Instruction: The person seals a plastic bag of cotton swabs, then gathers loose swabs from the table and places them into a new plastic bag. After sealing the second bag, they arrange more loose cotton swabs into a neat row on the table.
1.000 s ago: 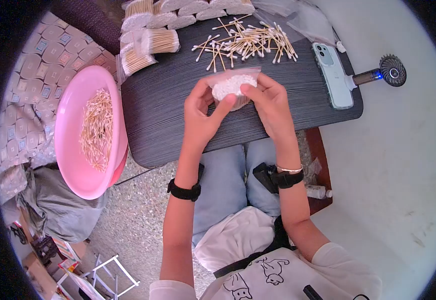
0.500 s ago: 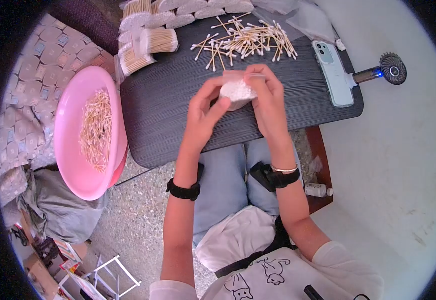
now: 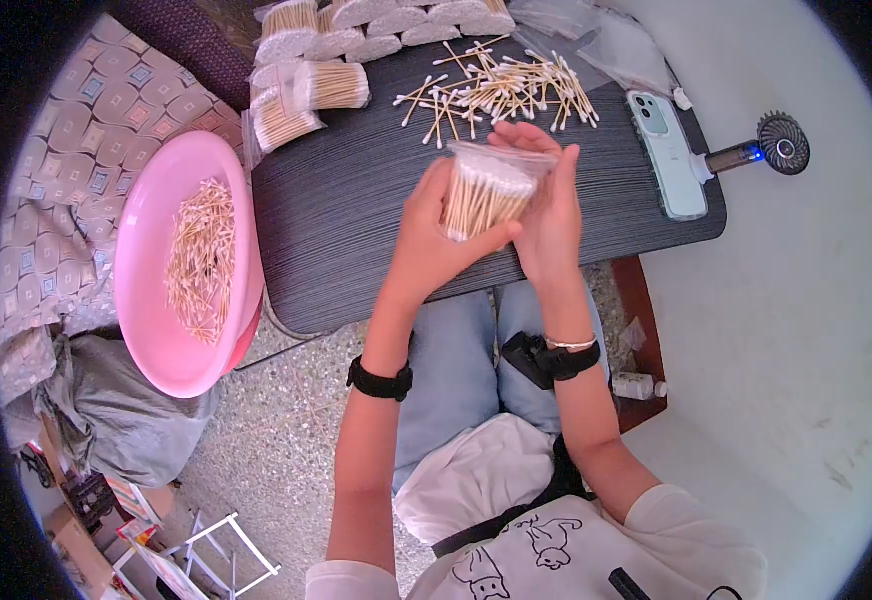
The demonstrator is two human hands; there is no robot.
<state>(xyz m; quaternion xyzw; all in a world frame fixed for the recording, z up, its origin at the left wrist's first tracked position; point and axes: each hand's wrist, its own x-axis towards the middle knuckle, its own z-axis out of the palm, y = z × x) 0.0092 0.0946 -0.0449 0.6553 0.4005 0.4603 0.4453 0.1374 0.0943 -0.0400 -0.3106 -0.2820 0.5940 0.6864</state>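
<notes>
A clear zip bag of cotton swabs [image 3: 486,198] is held over the front part of the dark table, its wooden sticks facing me and its zip edge at the top. My left hand [image 3: 434,235] grips the bag from the left, thumb across its lower front. On the right side, my right hand [image 3: 553,215] is open, fingers stretched out behind and beside the bag, palm against its edge. Just beyond the hands lies a loose heap of cotton swabs [image 3: 516,88]. Filled bags of swabs [image 3: 331,85] are stacked at the table's back left.
A pink basin [image 3: 143,300] with many loose swabs stands left of the table [image 3: 346,190]. At the right edge are a phone [image 3: 671,160] and a small fan [image 3: 783,143]. Empty plastic bags [image 3: 621,45] lie at the back right. A white wall borders the right side.
The bag has been turned from showing its white swab tips to showing its sticks upright. My right hand has loosened from its top and opened out along its right side.
</notes>
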